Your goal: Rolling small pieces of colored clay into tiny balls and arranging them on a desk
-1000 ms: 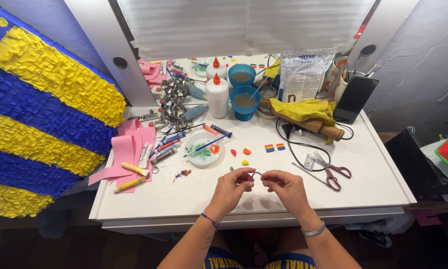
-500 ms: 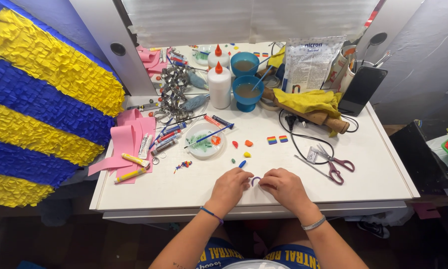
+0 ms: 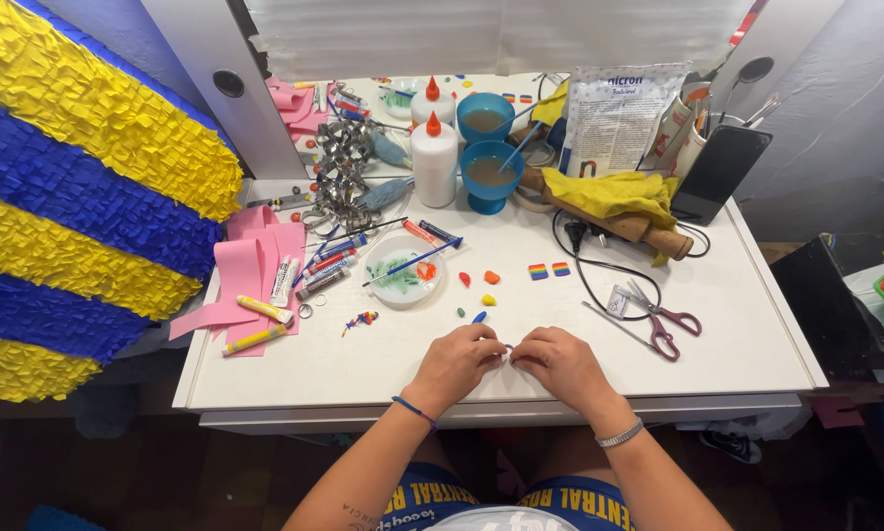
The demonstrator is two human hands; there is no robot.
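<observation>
— White craft table (image 3: 383, 369), cluttered at the back: what are the hands doing at its near edge?

— Left hand (image 3: 455, 361) and right hand (image 3: 562, 363) meet fingertip to fingertip, fingers curled shut, pinching a tiny blue strand of clay (image 3: 507, 347) between them.

— Anything close by?

— A small blue clay bit (image 3: 478, 317) just beyond the left knuckles; red-handled scissors (image 3: 664, 323) lie well to the right; a round white dish (image 3: 404, 268) with a blue-handled brush (image 3: 412, 262) sits farther back.

Bare tabletop (image 3: 383, 359) beside scissors (image 3: 663, 320)
</observation>
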